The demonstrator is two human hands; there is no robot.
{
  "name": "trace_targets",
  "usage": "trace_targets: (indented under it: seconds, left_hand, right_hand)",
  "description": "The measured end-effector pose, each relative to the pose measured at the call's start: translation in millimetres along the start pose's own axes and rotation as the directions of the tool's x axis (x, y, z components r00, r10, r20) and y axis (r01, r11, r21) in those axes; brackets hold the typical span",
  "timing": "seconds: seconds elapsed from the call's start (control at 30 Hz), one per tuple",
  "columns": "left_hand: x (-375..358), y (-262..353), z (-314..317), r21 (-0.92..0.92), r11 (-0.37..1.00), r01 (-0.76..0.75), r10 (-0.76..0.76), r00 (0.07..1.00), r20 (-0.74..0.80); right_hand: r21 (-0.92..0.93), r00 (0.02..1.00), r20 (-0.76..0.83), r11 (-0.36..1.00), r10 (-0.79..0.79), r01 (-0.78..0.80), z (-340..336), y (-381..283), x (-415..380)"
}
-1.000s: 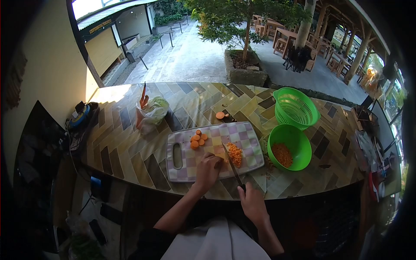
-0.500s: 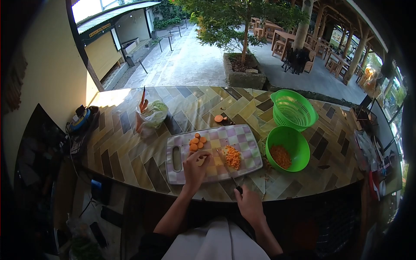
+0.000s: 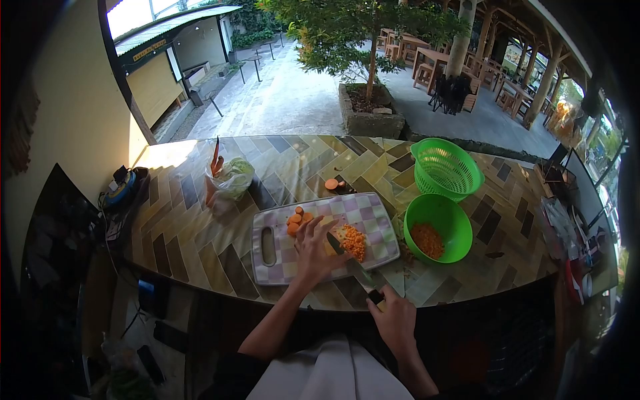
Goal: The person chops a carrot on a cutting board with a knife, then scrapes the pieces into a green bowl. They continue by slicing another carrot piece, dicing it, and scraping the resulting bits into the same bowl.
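Observation:
My right hand (image 3: 393,320) is wrapped round the black handle of a knife (image 3: 360,272), whose blade points up and left over a checkered cutting board (image 3: 269,270). Above the board, left of the blade, my left hand (image 3: 315,252) has its fingers spread and nothing visible in them. Several carrot slices (image 3: 293,228) lie just beyond its fingers. A heap of diced carrot (image 3: 353,243) sits right of the blade tip. More orange bits (image 3: 427,241) rest inside a green bowl (image 3: 460,230) right of the board.
A green colander (image 3: 447,167) stands behind the bowl. A plastic bag (image 3: 233,179) with pale green contents and carrots is at the back left. A cut carrot piece (image 3: 331,184) lies beyond the board. Cables and a dark tray (image 3: 127,197) are at the far left.
My left hand has moved right and its fingers have spread. The knife blade has turned, showing more of its flat side. The whole view has shifted slightly.

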State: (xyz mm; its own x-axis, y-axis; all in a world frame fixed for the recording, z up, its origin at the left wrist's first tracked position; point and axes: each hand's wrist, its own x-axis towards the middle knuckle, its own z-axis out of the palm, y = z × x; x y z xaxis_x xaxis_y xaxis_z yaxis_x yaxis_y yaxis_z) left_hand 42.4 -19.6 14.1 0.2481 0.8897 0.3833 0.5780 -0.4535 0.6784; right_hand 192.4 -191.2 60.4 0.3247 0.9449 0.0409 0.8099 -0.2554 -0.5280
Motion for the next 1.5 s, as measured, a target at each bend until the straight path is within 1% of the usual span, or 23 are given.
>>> trace_targets:
  seconds: [0.17,0.23,0.33,0.47,0.57,0.63,0.73,0.83,0.97,1.03,1.17,1.27,1.37,1.4,1.43,1.5]
  left_hand:
    - [6.7,9.5,10.9,0.019,0.998,0.051,-0.053,0.994,0.096]
    - [11.9,9.7,18.8,0.027,0.998,0.062,-0.065,0.991,0.119]
    - [18.1,14.4,24.4,0.065,0.991,0.116,-0.122,0.988,0.099]
    - [27.9,5.4,33.7,0.011,0.993,0.119,-0.119,0.989,0.091]
    - [32.4,5.7,32.6,-0.034,0.994,0.107,-0.103,0.990,0.097]
    - [36.9,-3.0,36.8,-0.087,0.992,0.091,-0.081,0.991,0.109]
    - [36.7,-10.4,38.9,-0.261,0.957,0.124,-0.100,0.990,0.102]
    - [34.0,-17.1,33.7,-0.318,0.946,0.062,-0.030,0.994,0.104]
    - [31.5,-12.0,21.4,-0.230,0.973,0.006,0.029,0.989,0.146]
    - [30.7,-6.4,14.2,-0.175,0.984,-0.027,0.055,0.986,0.155]
    - [28.9,2.2,-4.1,-0.178,0.984,-0.025,0.051,0.989,0.141]
    - [26.8,-3.3,-15.6,-0.162,0.987,-0.022,0.041,0.992,0.117]
    - [22.8,-14.1,-28.4,-0.174,0.985,-0.009,0.025,0.996,0.089]
    - [21.5,-17.1,-33.9,-0.161,0.987,-0.012,0.026,0.996,0.088]
    - [20.5,-19.6,-38.2,-0.148,0.989,-0.015,0.028,0.996,0.087]
    - [16.2,-27.7,-40.2,-0.176,0.984,0.022,-0.013,0.999,0.050]
  right_hand:
    - [-0.094,1.000,-0.002,0.996,0.002,-0.002,-14.4,2.8,-9.2]
    - [-0.083,1.000,0.004,0.996,0.029,-0.028,-19.1,6.1,-12.5]
    - [-0.065,0.999,0.013,0.997,0.045,-0.044,-26.4,12.7,-18.4]
    - [-0.054,0.996,0.032,0.995,0.084,-0.082,-35.4,16.9,-23.5]
    - [-0.033,0.997,0.006,0.996,0.078,-0.077,-36.1,24.8,-26.4]
    - [0.037,0.996,-0.022,0.996,0.086,-0.085,-38.2,30.0,-28.9]
    - [0.115,0.994,-0.053,0.989,0.097,-0.090,-46.3,34.8,-28.8]
    - [0.187,0.994,-0.033,0.977,0.108,-0.100,-55.6,34.8,-23.1]
    - [0.251,0.991,0.007,0.959,0.133,-0.130,-49.1,41.7,-11.9]
    - [0.270,0.993,0.005,0.956,0.120,-0.117,-47.7,37.2,-7.8]
    - [0.335,0.998,0.020,0.940,0.066,-0.069,-34.9,39.6,-2.0]
    - [0.380,0.956,0.259,0.896,0.135,-0.229,-35.6,25.9,2.2]
    - [0.418,0.889,0.448,0.858,0.091,-0.298,-32.1,9.4,5.4]
    - [0.467,0.908,0.418,0.858,-0.002,-0.213,-19.1,12.8,6.4]
    - [0.448,0.904,0.426,0.874,-0.026,-0.186,-11.3,13.6,8.5]
    - [0.410,0.894,0.443,0.903,-0.070,-0.132,-0.7,9.1,10.6]
